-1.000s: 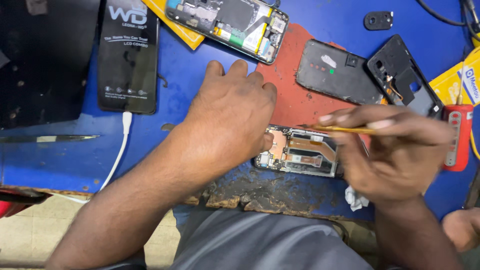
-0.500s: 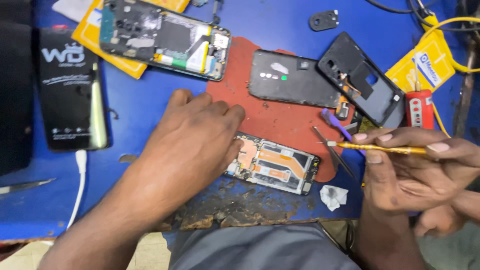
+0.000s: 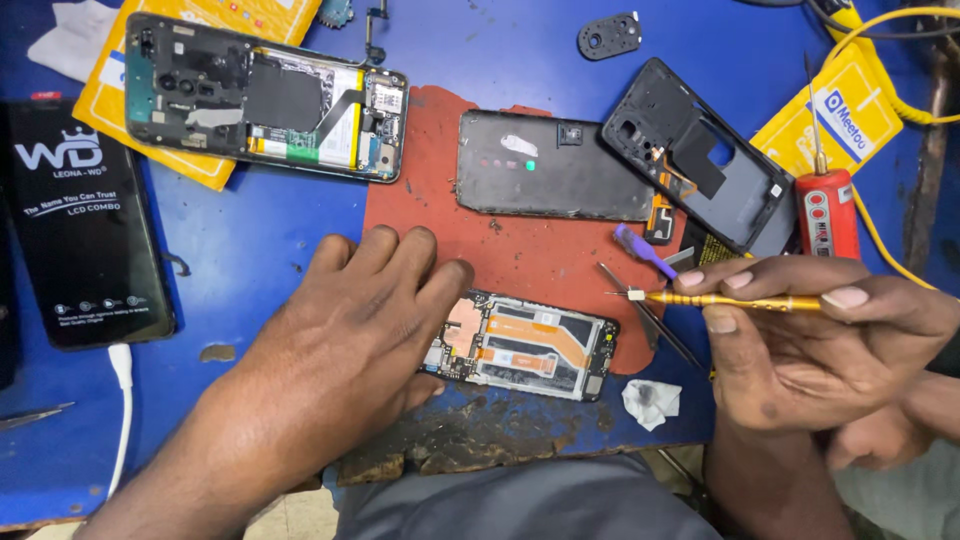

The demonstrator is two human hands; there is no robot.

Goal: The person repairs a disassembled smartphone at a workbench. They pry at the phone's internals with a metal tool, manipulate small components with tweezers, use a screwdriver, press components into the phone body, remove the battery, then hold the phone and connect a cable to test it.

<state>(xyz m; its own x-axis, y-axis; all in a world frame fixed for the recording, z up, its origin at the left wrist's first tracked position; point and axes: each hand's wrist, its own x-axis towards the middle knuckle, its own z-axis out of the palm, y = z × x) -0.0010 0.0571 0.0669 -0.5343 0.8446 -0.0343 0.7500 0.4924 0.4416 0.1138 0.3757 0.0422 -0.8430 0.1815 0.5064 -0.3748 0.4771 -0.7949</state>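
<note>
Here, the left hand [image 3: 355, 330] lies flat, palm down, fingers spread only slightly, pressing on the left end of an opened phone frame [image 3: 525, 345]. The frame is a dark rectangle showing a copper-coloured shield, an orange flex strip and pale metal plates; it lies across the lower edge of a worn, matte red mat [image 3: 520, 250], near the chipped front edge of the blue worktop [image 3: 260, 235], where the paint has flaked to rough brown. The right hand [image 3: 810, 350] is closed around a slim, knurled brass-coloured screwdriver [image 3: 730, 300], pinched between thumb and fingertips and held nearly level, its small tip pointing left, just off the frame's right end and not touching it. Thin metal tweezers [image 3: 650, 320] lie on the mat beneath that tip, beside a purple plastic pry tool [image 3: 640, 250]. A crumpled white scrap [image 3: 650, 400] sits just below.

Farther back, a smooth grey back cover [image 3: 550, 165] rests on the mat, touching a black moulded plastic shell [image 3: 700, 160] with a camera cut-out. A second opened phone [image 3: 265, 100] lies on yellow card at upper left. A glossy black screen pack [image 3: 85, 235] lies at far left, a red-handled screwdriver [image 3: 825, 210] at right.
</note>
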